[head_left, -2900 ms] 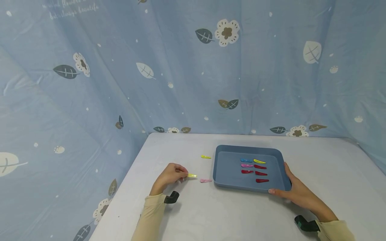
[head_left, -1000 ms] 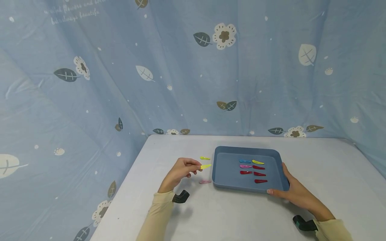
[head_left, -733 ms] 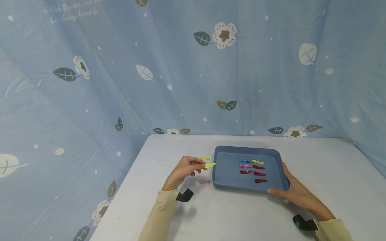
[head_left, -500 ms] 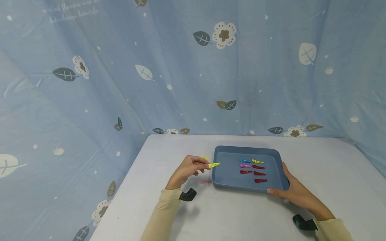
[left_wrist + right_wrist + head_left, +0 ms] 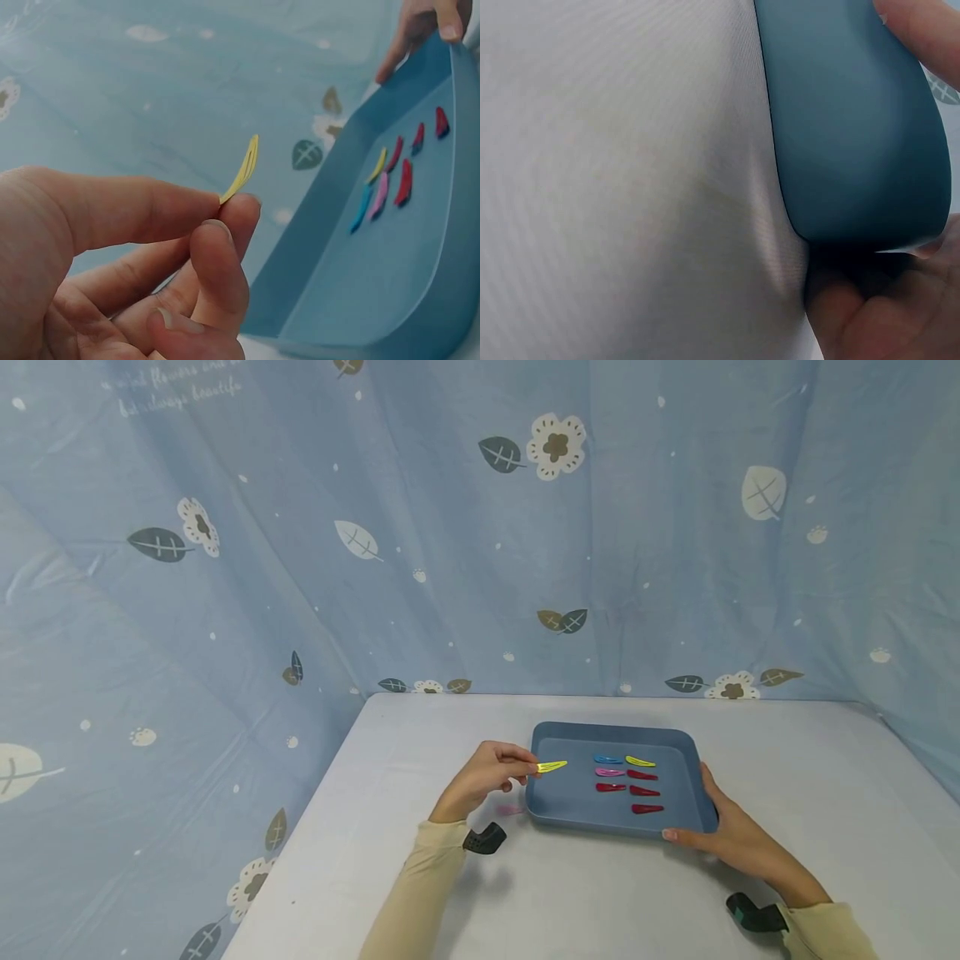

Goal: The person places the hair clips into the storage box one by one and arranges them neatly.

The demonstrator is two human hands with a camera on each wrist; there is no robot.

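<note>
Between thumb and fingertip, my left hand [image 5: 483,781] pinches a yellow snap hair clip [image 5: 553,767], held over the left part of the blue tray [image 5: 573,802]. The left wrist view shows the clip [image 5: 244,171] with its narrow end pointing up and away. My right hand [image 5: 738,835] grips the tray's near right corner, thumb on the front wall. In the right wrist view, curled fingers [image 5: 889,319] lie under the tray's edge. In the tray lie a blue clip [image 5: 608,760], a pink clip [image 5: 610,772], a yellow clip [image 5: 641,762] and several red clips [image 5: 646,792].
A pink hair clip [image 5: 510,809] lies on the white table [image 5: 600,893], left of the tray and beside my left forearm. A blue patterned curtain [image 5: 450,527] hangs behind and to the left of the table.
My left hand has picked the yellow clip off the table and carried it rightward over the tray's rim. It now hides the other yellow clip on the table. My right hand keeps its grip.
</note>
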